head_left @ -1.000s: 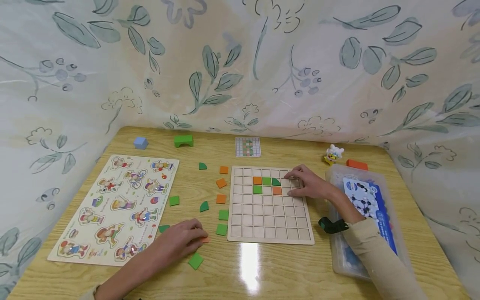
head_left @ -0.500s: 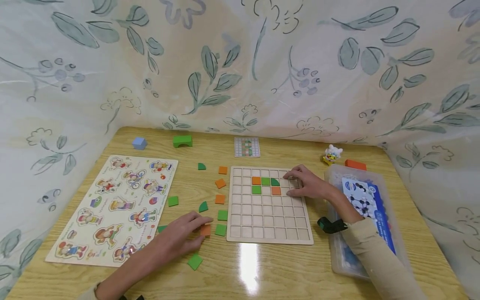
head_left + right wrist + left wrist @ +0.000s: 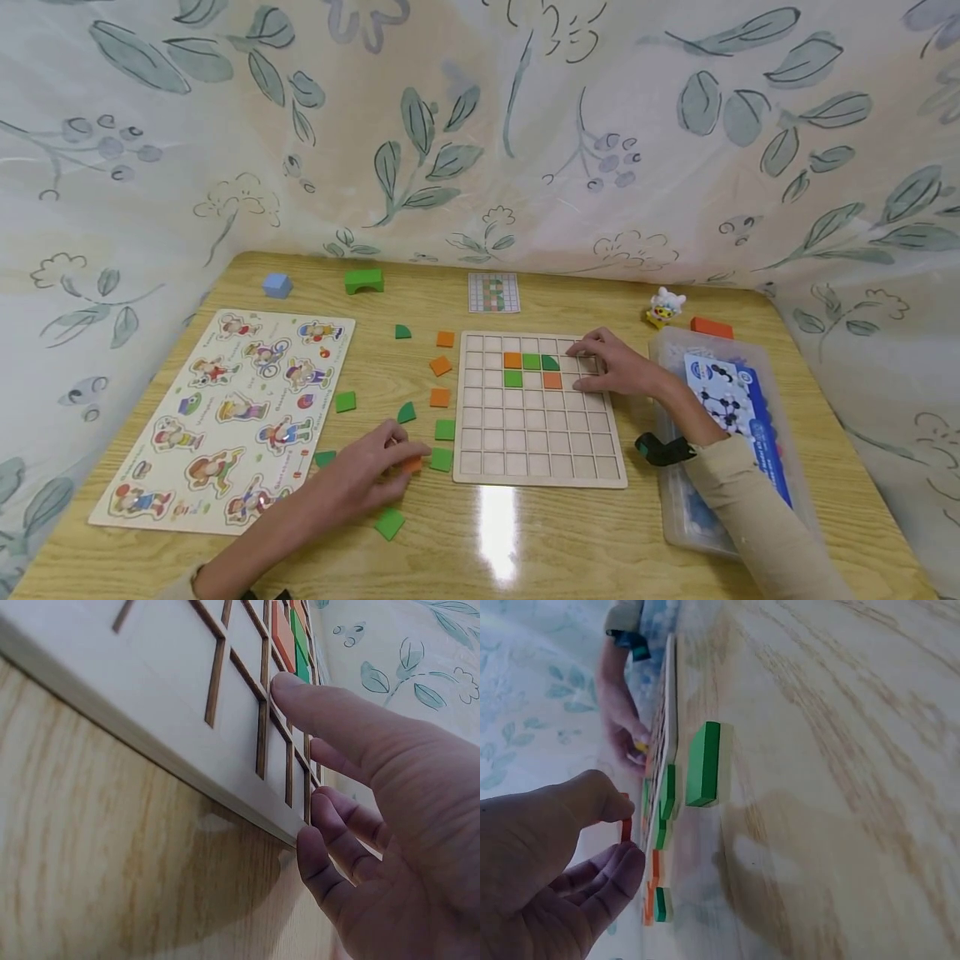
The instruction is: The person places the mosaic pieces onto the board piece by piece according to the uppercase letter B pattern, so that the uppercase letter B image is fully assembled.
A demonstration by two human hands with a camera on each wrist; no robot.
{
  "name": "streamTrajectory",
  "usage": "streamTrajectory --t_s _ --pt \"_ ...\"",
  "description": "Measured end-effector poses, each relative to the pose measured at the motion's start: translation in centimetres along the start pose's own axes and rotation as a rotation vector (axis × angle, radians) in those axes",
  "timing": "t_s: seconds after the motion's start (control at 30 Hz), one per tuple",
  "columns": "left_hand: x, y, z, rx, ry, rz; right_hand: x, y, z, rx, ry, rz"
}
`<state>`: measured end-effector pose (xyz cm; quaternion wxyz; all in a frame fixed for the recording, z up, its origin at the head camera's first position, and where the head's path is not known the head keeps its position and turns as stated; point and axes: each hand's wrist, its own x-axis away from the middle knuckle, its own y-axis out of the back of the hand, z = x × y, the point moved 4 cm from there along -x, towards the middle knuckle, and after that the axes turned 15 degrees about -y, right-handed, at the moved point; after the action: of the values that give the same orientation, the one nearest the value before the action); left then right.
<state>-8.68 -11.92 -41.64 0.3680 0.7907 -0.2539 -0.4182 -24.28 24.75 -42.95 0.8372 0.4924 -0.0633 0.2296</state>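
Observation:
My left hand (image 3: 367,471) pinches an orange square tile (image 3: 626,823) between thumb and fingertips, raised off the table in the left wrist view. Green square tiles (image 3: 441,459) lie just right of it, and another green tile (image 3: 389,524) lies below. A wooden grid board (image 3: 517,442) sits right of the loose tiles. Its upper cells hold an orange tile (image 3: 512,361), a dark green quarter-circle (image 3: 550,363), a salmon tile (image 3: 552,380) and green squares (image 3: 531,362). My right hand (image 3: 618,367) rests at the board's right edge, fingers loosely bent and holding nothing.
A patterned card (image 3: 493,293) lies behind the board. Left stands a picture puzzle board (image 3: 187,442); right, a plastic box (image 3: 678,517). A blue block (image 3: 277,286), green arch block (image 3: 364,282), small figurine (image 3: 666,308) and red block (image 3: 711,327) line the back.
My left hand has taken hold of the orange tile beneath its fingers and shifted it slightly up and away. My right hand stays at the board's edge.

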Motion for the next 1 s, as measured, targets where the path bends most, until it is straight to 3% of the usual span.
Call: streamTrajectory --t_s 0.37,0.53,0.73,0.9,1.0 --pt "0.2 0.1 0.0 0.034 0.012 0.065 0.0 0.1 0.3 -0.006 0.001 0.003" --pt "-0.7 -0.3 -0.1 0.023 -0.012 0.08 0.2 -0.1 0.2 -0.005 -0.005 -0.002" --pt "-4.0 -1.0 -0.3 0.04 -0.019 0.136 0.5 -0.3 -0.1 0.007 -0.028 0.003" --pt "-8.2 -2.5 0.6 0.091 -0.02 0.24 0.4 -0.1 0.0 0.004 -0.009 -0.005" --pt "-10.9 -3.8 1.5 0.061 -0.039 0.285 0.2 -0.2 0.2 -0.005 0.006 0.001"
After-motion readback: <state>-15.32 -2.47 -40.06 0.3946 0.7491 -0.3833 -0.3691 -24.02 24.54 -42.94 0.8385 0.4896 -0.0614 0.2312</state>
